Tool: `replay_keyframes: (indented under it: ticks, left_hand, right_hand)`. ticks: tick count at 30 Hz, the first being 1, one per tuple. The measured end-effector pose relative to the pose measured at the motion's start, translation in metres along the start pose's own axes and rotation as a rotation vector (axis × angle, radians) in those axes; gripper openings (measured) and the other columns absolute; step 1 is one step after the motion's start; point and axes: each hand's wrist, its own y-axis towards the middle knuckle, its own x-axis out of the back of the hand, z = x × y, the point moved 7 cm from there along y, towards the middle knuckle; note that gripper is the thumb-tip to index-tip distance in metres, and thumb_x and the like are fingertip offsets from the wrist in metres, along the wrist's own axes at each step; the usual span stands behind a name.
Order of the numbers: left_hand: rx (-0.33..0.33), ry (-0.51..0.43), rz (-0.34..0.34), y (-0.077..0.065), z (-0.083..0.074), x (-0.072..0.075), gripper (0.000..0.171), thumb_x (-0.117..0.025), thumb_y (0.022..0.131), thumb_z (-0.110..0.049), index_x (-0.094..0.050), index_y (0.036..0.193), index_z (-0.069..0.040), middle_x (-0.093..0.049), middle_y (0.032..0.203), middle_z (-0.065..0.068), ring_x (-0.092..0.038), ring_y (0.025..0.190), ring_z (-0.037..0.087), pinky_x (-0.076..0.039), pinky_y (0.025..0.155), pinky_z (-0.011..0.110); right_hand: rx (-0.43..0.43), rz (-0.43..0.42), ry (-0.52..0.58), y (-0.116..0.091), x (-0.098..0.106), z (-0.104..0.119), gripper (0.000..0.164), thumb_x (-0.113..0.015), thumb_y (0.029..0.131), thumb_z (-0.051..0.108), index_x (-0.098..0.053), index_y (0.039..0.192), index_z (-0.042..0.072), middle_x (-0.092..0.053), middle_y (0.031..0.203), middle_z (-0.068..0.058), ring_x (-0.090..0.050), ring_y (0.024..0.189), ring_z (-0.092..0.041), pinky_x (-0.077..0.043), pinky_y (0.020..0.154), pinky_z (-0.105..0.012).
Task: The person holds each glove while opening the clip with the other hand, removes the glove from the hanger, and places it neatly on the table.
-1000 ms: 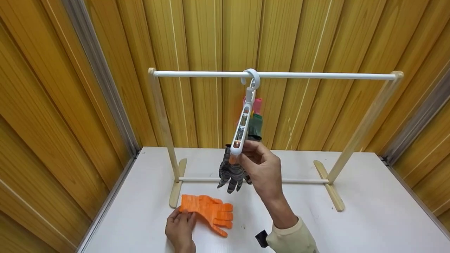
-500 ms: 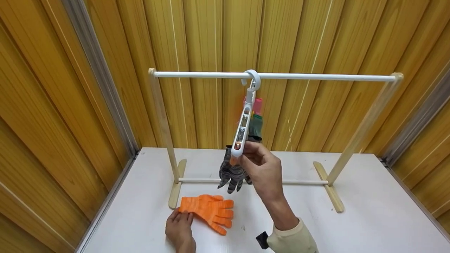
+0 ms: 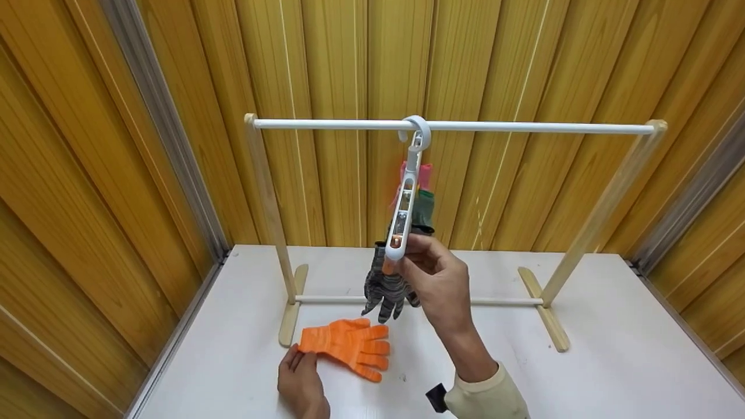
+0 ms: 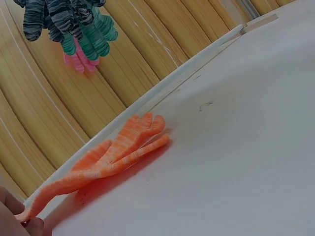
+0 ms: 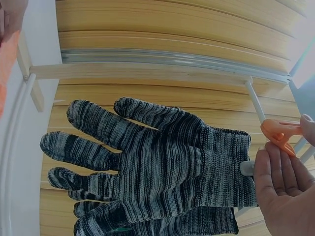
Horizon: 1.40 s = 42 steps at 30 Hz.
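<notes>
An orange knit glove (image 3: 343, 343) lies with its fingers spread on the white table; my left hand (image 3: 300, 381) pinches the corner of its cuff. In the left wrist view, the cuff end of that glove (image 4: 106, 164) is lifted off the tabletop. My right hand (image 3: 439, 285) is at the near end of a white hanger (image 3: 403, 203), pinching an orange clip (image 5: 278, 132) between thumb and fingers. Beside it hang black-and-grey striped gloves (image 5: 162, 157), their fingers pointing down. A green glove (image 4: 93, 37) and a pink glove (image 4: 81, 60) hang farther back.
The hanger hooks over the white top rod (image 3: 541, 126) of a drying rack with wooden posts (image 3: 602, 215) and feet (image 3: 289, 305). A lower bar (image 3: 506, 301) joins the posts. Wood-patterned panels (image 3: 326, 64) stand behind and at both sides.
My left hand and the orange glove have shifted slightly right, and the glove's fingers have swung a little upward in view. My right hand keeps its pinch, with the hanger end moving slightly right.
</notes>
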Motion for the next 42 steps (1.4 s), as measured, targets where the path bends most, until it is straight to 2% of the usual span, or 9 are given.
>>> replay_keyframes:
  ticks: [6,9,16,24,33,38,42]
  left_hand:
    - [-0.044,0.071,0.012,-0.011,-0.011,0.002,0.065,-0.061,0.099,0.0,-0.04,0.16,0.004,-0.04,0.163,0.025,-0.034,0.153,0.042,-0.036,0.12,0.053]
    - [-0.053,0.081,0.006,-0.017,-0.017,0.002,0.067,-0.062,0.099,-0.002,-0.039,0.162,0.0,-0.035,0.168,0.022,-0.027,0.156,0.041,-0.03,0.123,0.056]
    - [-0.091,0.073,0.037,-0.023,-0.028,-0.005,0.06,-0.061,0.101,-0.005,-0.045,0.159,-0.002,-0.041,0.164,0.023,-0.035,0.152,0.04,-0.04,0.117,0.055]
    - [-0.143,0.027,0.098,-0.027,-0.034,-0.009,0.056,-0.063,0.103,-0.006,-0.047,0.156,0.0,-0.047,0.158,0.022,-0.037,0.15,0.039,-0.041,0.116,0.055]
    - [-0.189,-0.026,0.224,-0.039,-0.058,-0.029,0.046,-0.071,0.102,-0.01,-0.059,0.146,0.001,-0.059,0.146,0.022,-0.053,0.137,0.037,-0.046,0.114,0.049]
    - [-0.308,-0.026,0.328,-0.056,-0.084,-0.041,0.034,-0.074,0.102,-0.013,-0.07,0.133,-0.001,-0.07,0.132,0.014,-0.062,0.125,0.03,-0.054,0.102,0.032]
    - [-0.398,-0.033,0.441,-0.072,-0.108,-0.052,0.03,-0.075,0.101,-0.015,-0.073,0.128,-0.002,-0.074,0.126,0.01,-0.065,0.122,0.026,-0.054,0.097,0.023]
  right_hand:
    - [-0.002,0.006,0.0,0.0,0.0,-0.001,0.028,-0.077,0.095,-0.004,-0.07,0.122,-0.008,-0.075,0.105,-0.016,-0.072,0.092,-0.025,-0.059,0.083,-0.029]
    - [-0.002,0.005,-0.01,0.0,0.0,-0.001,0.029,-0.077,0.095,-0.003,-0.07,0.122,-0.008,-0.075,0.108,-0.016,-0.072,0.094,-0.024,-0.059,0.085,-0.029]
    - [0.0,0.014,0.003,0.0,-0.001,-0.001,0.028,-0.076,0.095,-0.003,-0.071,0.123,-0.007,-0.075,0.106,-0.015,-0.073,0.093,-0.026,-0.06,0.086,-0.03]
    - [-0.016,0.023,0.026,-0.001,0.0,0.0,0.029,-0.077,0.095,-0.003,-0.071,0.123,-0.005,-0.075,0.102,-0.015,-0.073,0.093,-0.027,-0.06,0.084,-0.032]
    - [-0.022,0.037,0.047,0.0,0.001,0.0,0.029,-0.077,0.095,-0.002,-0.071,0.124,-0.004,-0.075,0.1,-0.016,-0.073,0.092,-0.032,-0.061,0.081,-0.032]
    - [-0.035,0.052,0.028,0.0,0.001,0.001,0.029,-0.076,0.095,-0.003,-0.071,0.124,-0.004,-0.074,0.101,-0.015,-0.073,0.092,-0.029,-0.06,0.082,-0.032]
    - [-0.048,0.055,0.012,-0.001,0.003,0.0,0.029,-0.077,0.095,-0.002,-0.071,0.124,-0.004,-0.074,0.102,-0.014,-0.072,0.093,-0.028,-0.06,0.082,-0.03]
